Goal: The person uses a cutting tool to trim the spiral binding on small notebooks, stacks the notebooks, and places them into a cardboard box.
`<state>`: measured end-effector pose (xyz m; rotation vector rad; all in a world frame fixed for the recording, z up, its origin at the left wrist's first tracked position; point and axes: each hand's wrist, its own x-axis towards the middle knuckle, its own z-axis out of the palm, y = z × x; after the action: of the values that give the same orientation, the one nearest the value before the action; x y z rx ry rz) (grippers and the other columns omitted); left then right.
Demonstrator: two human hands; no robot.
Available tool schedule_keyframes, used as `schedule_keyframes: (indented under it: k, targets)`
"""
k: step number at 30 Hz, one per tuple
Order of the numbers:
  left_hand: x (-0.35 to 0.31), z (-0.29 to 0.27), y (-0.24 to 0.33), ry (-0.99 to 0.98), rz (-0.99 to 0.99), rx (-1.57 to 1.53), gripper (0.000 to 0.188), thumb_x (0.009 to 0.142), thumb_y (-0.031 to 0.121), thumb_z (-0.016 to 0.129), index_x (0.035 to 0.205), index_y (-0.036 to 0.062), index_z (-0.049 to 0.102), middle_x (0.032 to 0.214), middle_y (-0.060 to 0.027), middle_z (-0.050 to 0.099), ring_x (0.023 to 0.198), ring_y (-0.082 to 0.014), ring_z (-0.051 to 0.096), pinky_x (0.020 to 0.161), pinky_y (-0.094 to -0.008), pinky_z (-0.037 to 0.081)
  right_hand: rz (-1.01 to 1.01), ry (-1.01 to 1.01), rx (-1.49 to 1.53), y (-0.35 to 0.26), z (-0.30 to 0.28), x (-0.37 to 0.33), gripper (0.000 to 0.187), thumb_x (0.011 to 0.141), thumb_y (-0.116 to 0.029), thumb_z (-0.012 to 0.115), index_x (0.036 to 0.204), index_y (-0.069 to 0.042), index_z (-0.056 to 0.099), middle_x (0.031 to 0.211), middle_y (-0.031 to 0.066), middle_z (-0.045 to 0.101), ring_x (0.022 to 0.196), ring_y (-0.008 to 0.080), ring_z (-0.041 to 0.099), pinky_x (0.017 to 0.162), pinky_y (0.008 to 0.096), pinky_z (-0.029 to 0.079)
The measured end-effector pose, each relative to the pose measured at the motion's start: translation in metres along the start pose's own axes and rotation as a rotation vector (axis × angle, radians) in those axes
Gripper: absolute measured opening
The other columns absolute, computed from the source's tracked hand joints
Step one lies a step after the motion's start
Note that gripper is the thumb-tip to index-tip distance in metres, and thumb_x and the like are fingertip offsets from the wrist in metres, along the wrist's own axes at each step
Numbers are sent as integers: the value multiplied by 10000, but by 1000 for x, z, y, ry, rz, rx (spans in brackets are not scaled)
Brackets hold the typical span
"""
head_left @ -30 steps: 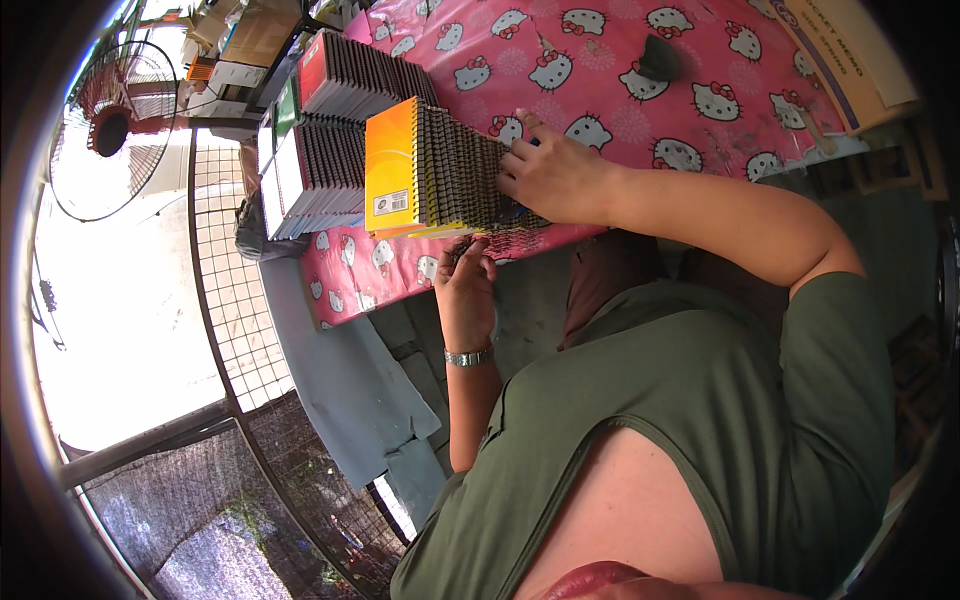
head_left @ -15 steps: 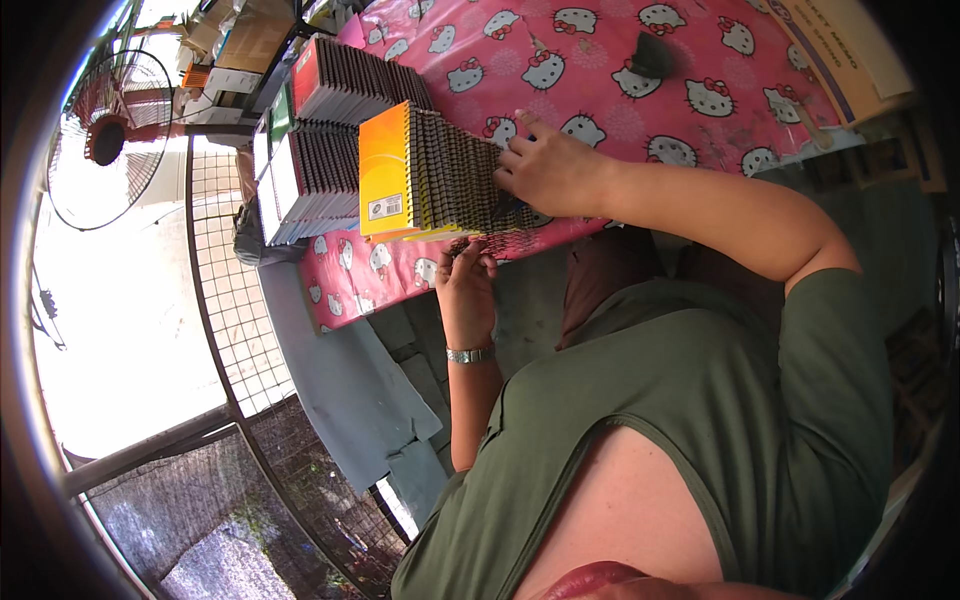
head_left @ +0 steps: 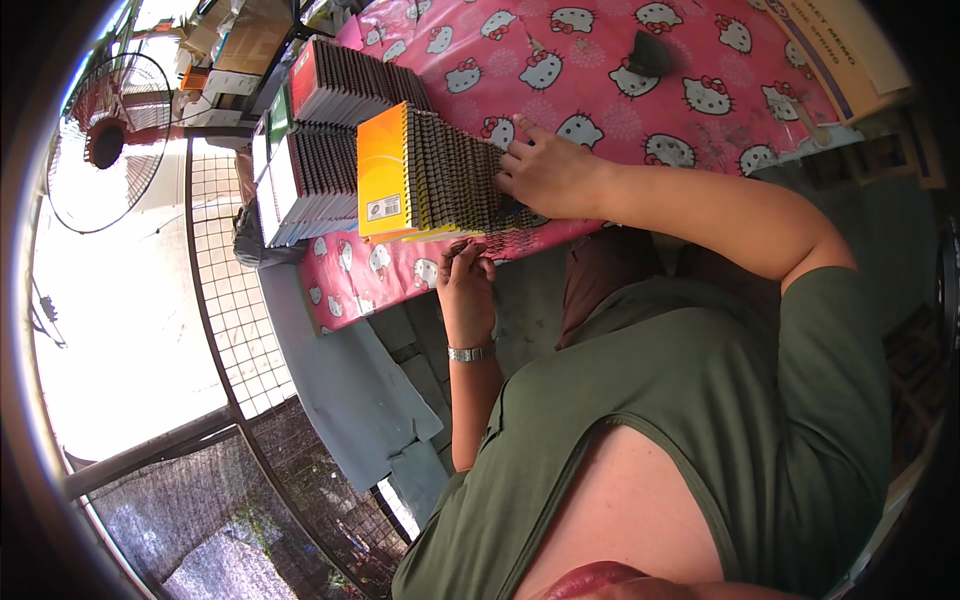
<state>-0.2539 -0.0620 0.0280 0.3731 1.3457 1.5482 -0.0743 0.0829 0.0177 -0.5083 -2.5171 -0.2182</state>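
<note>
A row of spiral notebooks [head_left: 381, 170] with a yellow-orange front cover stands on the table, its dark wire bindings facing up and toward the right. At the right end of this row, my right hand [head_left: 553, 172] has its fingers bent against the bindings, the index finger sticking out. My left hand [head_left: 466, 290], with a metal wristwatch [head_left: 471, 353] on the wrist, is at the table's near edge just below the row. Its fingers are curled together close to the lower ends of the bindings; what they pinch, if anything, is too small to make out.
Further stacks of spiral notebooks, red-covered [head_left: 345, 82] and white-covered [head_left: 310, 185], stand behind and left. The pink patterned tablecloth [head_left: 540, 70] carries a dark grey piece [head_left: 651, 54]. A cardboard box [head_left: 850, 55] lies far right. A fan [head_left: 105, 142] and wire mesh [head_left: 238, 290] are at left.
The fingers of my left hand have shifted slightly beside the bindings. My right hand stays at the end of the row, nearly still.
</note>
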Motion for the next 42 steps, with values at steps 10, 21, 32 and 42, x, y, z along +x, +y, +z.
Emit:
schedule_keyframes:
  k: [10,21,32,42]
  targets:
    - [7,-5,-11,-42,137,427,174,867,31,657,983,39,529,763,-8,576,595,-78,502,551,-226,400,145,-433,263,-10,-7,11,121,780,-130,560,839,-87,656,780,86,673,761,272,671,770,409,534]
    - [12,-5,-16,-55,41,260,182,835,-39,637,981,39,561,816,-31,605,641,-97,535,581,-230,431,55,-397,202,-19,3,12,156,785,-113,564,761,-61,710,817,119,718,805,262,703,707,423,555]
    - [12,-5,-21,-6,-31,89,197,845,-24,651,1000,36,545,814,-38,605,648,-107,548,599,-238,436,-2,50,-8,-7,19,-10,112,787,-172,574,766,-95,653,778,63,683,746,237,660,724,391,515]
    - [19,-18,-30,-50,4,219,205,846,-22,653,1005,39,539,814,-33,603,637,-101,544,589,-237,431,219,-405,336,-14,25,-5,150,778,-138,581,754,-73,714,797,92,715,800,265,693,836,400,526]
